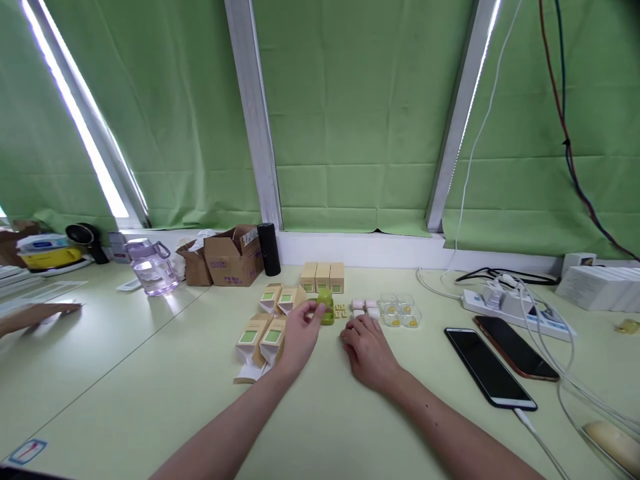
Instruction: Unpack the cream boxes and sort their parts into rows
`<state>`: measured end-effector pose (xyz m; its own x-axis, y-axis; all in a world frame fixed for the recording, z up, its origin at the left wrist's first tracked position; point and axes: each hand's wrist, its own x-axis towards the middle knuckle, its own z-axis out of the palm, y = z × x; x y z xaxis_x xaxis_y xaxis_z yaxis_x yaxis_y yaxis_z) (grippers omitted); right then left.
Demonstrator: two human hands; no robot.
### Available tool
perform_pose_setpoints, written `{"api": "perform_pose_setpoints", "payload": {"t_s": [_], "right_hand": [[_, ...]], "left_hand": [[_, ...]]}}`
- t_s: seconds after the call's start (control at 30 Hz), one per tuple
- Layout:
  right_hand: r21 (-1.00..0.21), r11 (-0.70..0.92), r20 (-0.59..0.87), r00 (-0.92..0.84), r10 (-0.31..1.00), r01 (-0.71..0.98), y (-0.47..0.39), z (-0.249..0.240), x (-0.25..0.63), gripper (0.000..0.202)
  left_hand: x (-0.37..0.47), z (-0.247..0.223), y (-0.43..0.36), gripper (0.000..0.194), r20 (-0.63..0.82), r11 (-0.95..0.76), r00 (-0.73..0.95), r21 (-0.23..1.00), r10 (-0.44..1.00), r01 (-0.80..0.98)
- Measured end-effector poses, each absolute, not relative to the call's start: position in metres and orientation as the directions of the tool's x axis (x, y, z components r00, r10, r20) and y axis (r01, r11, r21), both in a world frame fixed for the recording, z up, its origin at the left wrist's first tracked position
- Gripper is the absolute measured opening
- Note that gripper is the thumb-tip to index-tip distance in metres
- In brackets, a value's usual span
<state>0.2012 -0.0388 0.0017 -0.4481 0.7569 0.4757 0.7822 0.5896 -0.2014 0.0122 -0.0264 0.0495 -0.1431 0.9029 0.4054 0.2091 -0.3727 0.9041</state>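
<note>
My left hand (pixel 302 331) is closed on a small green object (pixel 325 297), fingers at its left side, with more green right below it. Kraft bags with green labels (pixel 249 337) lie left of that hand. My right hand (pixel 367 350) rests on the table with curled fingers, just below some small pink and white blocks (pixel 371 305); whether it holds anything is hidden. Small yellow pieces (pixel 340 311) lie between the hands. Clear cups with yellow bits (pixel 401 311) stand to the right. Three tan boxes (pixel 323 277) stand behind.
Two phones (pixel 490 367) and a power strip (pixel 520 317) with white cables lie right. A cardboard box (pixel 233 257), black cylinder (pixel 269 249) and purple bottle (pixel 152 267) stand at the back left. Another person's hand (pixel 45 312) rests at the far left.
</note>
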Motion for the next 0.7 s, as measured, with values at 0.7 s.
{"api": "perform_pose_setpoints", "payload": {"t_s": [0.7], "right_hand": [[-0.114, 0.552, 0.375, -0.479, 0.794, 0.826, -0.019, 0.006, 0.190, 0.036]], "left_hand": [[-0.018, 0.056, -0.008, 0.021, 0.403, -0.302, 0.164, 0.308, 0.901, 0.902]]}}
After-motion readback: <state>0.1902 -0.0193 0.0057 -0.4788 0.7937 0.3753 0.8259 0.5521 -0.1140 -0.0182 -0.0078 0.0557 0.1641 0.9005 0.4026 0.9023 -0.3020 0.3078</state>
